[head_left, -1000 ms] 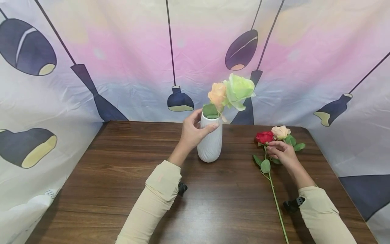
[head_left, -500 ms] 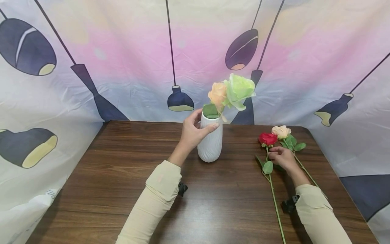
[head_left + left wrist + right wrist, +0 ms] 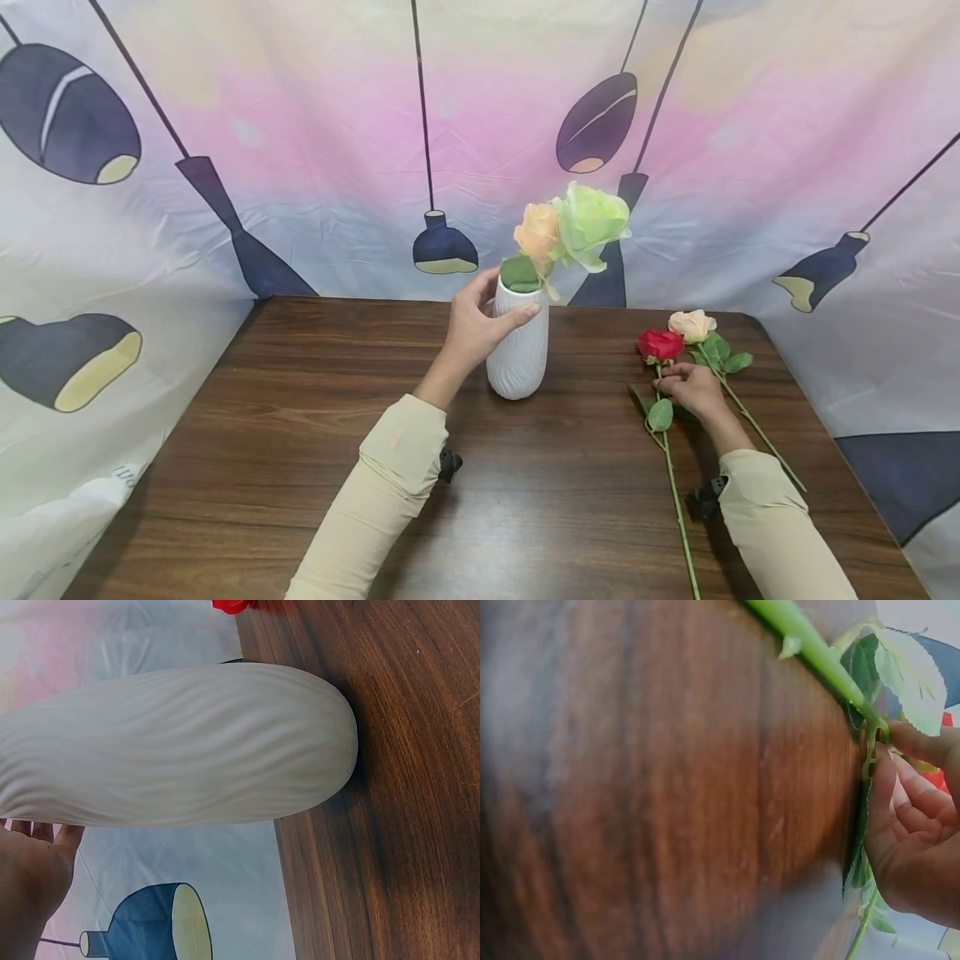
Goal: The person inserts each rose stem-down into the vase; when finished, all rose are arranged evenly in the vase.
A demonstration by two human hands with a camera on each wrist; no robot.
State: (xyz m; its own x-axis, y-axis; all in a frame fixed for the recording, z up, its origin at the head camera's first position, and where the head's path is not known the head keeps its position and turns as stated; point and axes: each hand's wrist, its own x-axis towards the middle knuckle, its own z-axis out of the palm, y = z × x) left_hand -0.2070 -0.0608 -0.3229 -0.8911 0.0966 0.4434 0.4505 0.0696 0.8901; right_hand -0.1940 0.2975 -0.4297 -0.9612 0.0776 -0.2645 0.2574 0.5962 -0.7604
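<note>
My left hand [image 3: 474,323] grips the upper part of a white vase [image 3: 519,358] with ripples on its side, thumb across the front near the rim. The vase stands upright on the table and bears a peach rose [image 3: 537,232] and a larger pale green rose [image 3: 594,218]. In the left wrist view the vase [image 3: 180,746] fills the middle. On the right, my right hand [image 3: 697,390] pinches the stem of a red rose [image 3: 660,344] just below the bloom. Its green stem [image 3: 810,649] runs toward the table's front edge.
A cream rose [image 3: 692,325] with green leaves lies right of the red one, its stem slanting under the right forearm's side. The brown wooden table [image 3: 300,400] meets a cloth backdrop [image 3: 337,167] printed with lamps behind and at both sides.
My right hand has drawn the red rose slightly right and toward me, away from the cream rose, and moved its fingers onto the stem. The left hand and vase have stayed put.
</note>
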